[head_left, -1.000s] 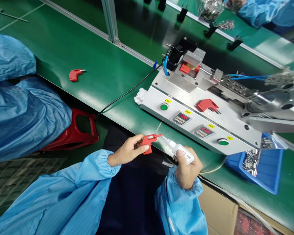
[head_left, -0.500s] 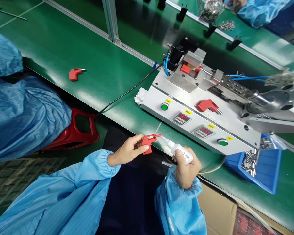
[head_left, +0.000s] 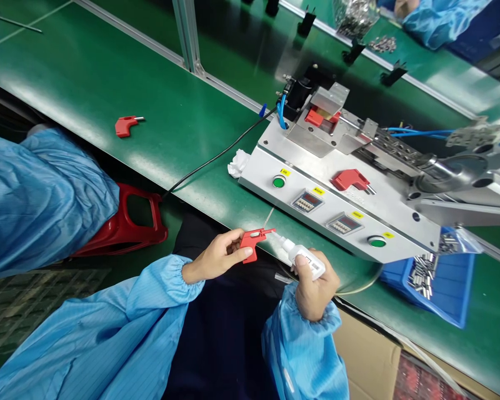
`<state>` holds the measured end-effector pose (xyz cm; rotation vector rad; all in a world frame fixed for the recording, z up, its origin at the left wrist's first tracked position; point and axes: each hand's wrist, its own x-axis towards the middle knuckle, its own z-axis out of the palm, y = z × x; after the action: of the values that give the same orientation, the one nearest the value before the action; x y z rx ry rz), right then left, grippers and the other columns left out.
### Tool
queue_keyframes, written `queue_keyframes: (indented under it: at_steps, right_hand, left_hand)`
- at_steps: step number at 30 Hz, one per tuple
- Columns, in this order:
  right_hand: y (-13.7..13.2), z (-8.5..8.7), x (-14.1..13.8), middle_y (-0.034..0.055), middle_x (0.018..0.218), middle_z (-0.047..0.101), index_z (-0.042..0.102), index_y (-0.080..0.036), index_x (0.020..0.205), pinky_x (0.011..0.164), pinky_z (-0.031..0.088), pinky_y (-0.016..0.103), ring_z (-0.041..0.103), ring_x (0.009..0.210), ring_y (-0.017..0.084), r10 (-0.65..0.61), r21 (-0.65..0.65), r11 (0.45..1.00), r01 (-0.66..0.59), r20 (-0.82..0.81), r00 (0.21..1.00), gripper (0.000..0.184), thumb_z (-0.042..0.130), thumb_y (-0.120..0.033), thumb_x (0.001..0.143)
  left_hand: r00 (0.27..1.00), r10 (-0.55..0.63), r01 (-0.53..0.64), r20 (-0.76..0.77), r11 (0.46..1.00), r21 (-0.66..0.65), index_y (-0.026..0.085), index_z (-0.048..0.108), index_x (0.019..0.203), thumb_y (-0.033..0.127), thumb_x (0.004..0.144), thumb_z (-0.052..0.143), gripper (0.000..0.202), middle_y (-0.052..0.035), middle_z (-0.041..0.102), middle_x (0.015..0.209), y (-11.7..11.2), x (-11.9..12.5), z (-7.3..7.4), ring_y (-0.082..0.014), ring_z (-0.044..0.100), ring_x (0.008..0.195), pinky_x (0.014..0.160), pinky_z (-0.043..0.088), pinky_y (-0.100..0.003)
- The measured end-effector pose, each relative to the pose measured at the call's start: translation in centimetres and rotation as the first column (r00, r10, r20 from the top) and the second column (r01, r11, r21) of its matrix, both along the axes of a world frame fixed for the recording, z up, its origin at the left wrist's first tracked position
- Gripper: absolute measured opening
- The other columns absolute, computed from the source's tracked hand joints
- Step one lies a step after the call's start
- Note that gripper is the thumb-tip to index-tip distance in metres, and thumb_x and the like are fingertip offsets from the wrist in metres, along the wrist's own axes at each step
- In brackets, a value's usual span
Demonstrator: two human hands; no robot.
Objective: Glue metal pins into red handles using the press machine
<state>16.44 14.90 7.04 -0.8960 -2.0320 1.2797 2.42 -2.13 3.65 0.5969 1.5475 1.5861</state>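
Note:
My left hand (head_left: 216,256) pinches a small red L-shaped plastic handle (head_left: 253,241) just in front of the green bench edge. My right hand (head_left: 314,289) grips a small white squeeze bottle (head_left: 304,259); its nozzle tip touches the right end of the red handle. A thin wire (head_left: 269,216) rises from the handle toward the grey machine panel (head_left: 329,194). Both forearms wear light blue sleeves.
The machine carries two green buttons (head_left: 279,181), two red-digit displays (head_left: 307,200), a red handle (head_left: 350,180) on top and another in its clamp (head_left: 316,117). Another red handle (head_left: 125,125) lies far left on the green belt. A blue tray (head_left: 441,289) holds metal pins. A co-worker's blue sleeve (head_left: 41,194) and a red stool (head_left: 125,222) are at left.
My hands hold almost still; the right hand with the bottle has crept slightly left. The co-worker's upper sleeve at far left has dropped out of view.

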Motion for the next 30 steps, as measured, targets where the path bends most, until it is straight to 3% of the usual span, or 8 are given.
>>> queue_keyframes:
  at_steps: [17, 21, 26, 30]
  right_hand:
    - [-0.2, 0.4, -0.2, -0.0033, 0.057, 0.048, 0.058, -0.019, 0.065, 0.051, 0.034, 0.026, 0.041, 0.052, 0.011, 0.018, 0.017, 1.000, -0.018, 0.012, 1.000, 0.043, 0.070, -0.052, 0.090]
    - [-0.1, -0.4, 0.0, -0.0032, 0.057, 0.049, 0.058, -0.019, 0.065, 0.051, 0.033, 0.027, 0.041, 0.052, 0.011, 0.006, -0.006, 1.000, -0.006, -0.003, 1.000, 0.045, 0.072, -0.054, 0.089]
    - [0.4, -1.5, 0.2, -0.0023, 0.059, 0.052, 0.061, -0.020, 0.071, 0.054, 0.038, 0.029, 0.048, 0.054, 0.014, -0.015, -0.202, 0.979, -0.010, -0.123, 0.992, 0.041, 0.072, -0.055, 0.089]
    - [1.2, -1.4, 0.3, 0.0018, 0.073, 0.063, 0.068, -0.021, 0.083, 0.068, 0.052, 0.034, 0.060, 0.069, 0.019, 0.018, -0.455, 0.883, -0.111, -0.204, 0.979, 0.033, 0.075, -0.053, 0.085]
  left_hand:
    - [1.000, 0.000, 0.000, -0.009, 1.000, -0.018, 0.014, 0.068, 0.098, 0.058, 0.095, 0.067, 0.044, 0.0008, 0.054, 0.077, 0.0, -0.1, 0.0, -0.0130, 0.046, 0.066, 0.060, 0.039, -0.024]
    - [1.000, 0.003, -0.003, -0.010, 1.000, -0.014, 0.015, 0.067, 0.097, 0.059, 0.095, 0.067, 0.044, 0.0009, 0.054, 0.077, -0.1, -0.1, -0.2, -0.0132, 0.046, 0.067, 0.060, 0.040, -0.024]
    - [1.000, 0.024, -0.023, 0.016, 1.000, -0.010, 0.015, 0.067, 0.096, 0.060, 0.093, 0.069, 0.045, 0.0013, 0.054, 0.077, 0.0, 0.0, -0.2, -0.0125, 0.046, 0.066, 0.060, 0.040, -0.024]
    - [0.998, 0.045, -0.045, 0.040, 0.999, 0.007, 0.015, 0.066, 0.096, 0.058, 0.091, 0.071, 0.043, 0.0006, 0.057, 0.079, 0.3, -0.3, -0.4, -0.0127, 0.048, 0.068, 0.063, 0.042, -0.024]
